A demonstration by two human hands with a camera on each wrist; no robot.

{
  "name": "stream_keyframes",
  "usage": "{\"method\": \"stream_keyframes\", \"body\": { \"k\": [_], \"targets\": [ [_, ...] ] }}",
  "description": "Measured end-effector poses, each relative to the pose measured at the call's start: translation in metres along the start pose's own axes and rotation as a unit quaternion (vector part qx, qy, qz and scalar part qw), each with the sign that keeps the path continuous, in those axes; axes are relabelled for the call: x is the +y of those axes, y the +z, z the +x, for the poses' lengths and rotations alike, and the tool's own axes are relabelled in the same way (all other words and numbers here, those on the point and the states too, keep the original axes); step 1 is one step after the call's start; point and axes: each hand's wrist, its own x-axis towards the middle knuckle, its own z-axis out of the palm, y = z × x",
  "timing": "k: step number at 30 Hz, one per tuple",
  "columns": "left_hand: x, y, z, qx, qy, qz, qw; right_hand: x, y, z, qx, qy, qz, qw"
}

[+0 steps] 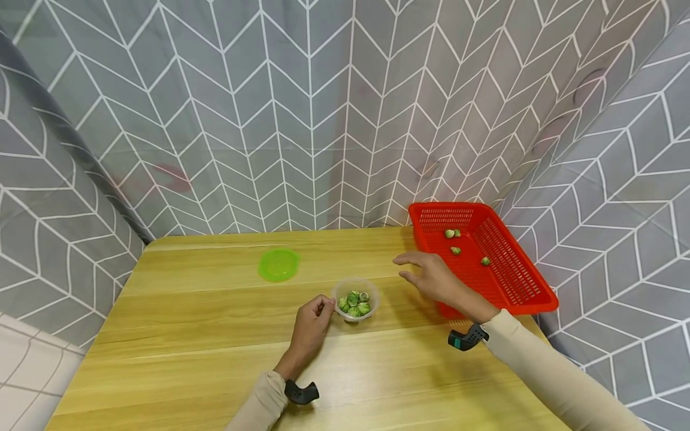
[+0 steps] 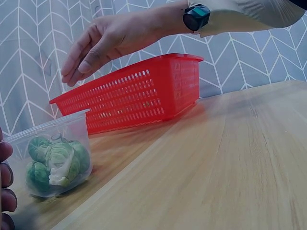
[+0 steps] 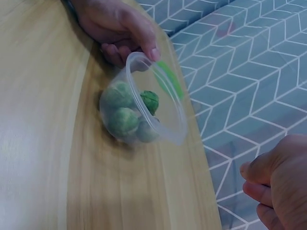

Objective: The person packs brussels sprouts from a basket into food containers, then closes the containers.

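Observation:
A round clear plastic container (image 1: pixel 355 283) stands on the table, with several Brussels sprouts (image 1: pixel 354 304) in it. My left hand (image 1: pixel 312 323) holds the container at its left side; in the right wrist view the thumb (image 3: pixel 153 53) lies at the rim and the other fingers bend beside the wall. Raised in the air between container and basket, my right hand (image 1: pixel 431 276) has loosely bent fingers with nothing in them. Several more Brussels sprouts (image 1: pixel 455 251) lie spread out in the red plastic basket (image 1: pixel 530 281) on the right.
On the wooden table (image 1: pixel 194 323), a green round lid (image 1: pixel 278 265) lies behind and left of the container. Grey curtains (image 1: pixel 291 120) with a white zigzag pattern hang along the table's back and sides. The basket sits at the table's right edge.

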Motion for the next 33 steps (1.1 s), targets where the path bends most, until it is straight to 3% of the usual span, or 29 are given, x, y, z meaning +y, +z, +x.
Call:
{"method": "stream_keyframes", "body": {
  "k": [14,22,26,29,33],
  "targets": [
    [0.002,0.004,0.0,0.019,-0.011,0.002,0.9998,0.019,-0.024,-0.003,0.038,0.027,-0.005,0.9989],
    [0.035,-0.001,-0.007,0.016,-0.008,-0.007,0.9998,0.034,-0.033,-0.003,0.05,0.049,-0.02,0.9974],
    [0.042,-0.003,-0.009,0.01,-0.01,-0.014,0.9998,0.044,-0.037,-0.003,0.06,0.062,-0.028,0.9959],
    [0.041,-0.003,-0.009,0.01,-0.015,-0.012,0.9998,0.052,-0.04,-0.002,0.069,0.063,-0.03,0.9952],
    [0.023,0.001,-0.005,0.015,-0.021,-0.003,0.9997,0.062,-0.044,-0.002,0.076,0.077,-0.035,0.9935]
  ]
}}
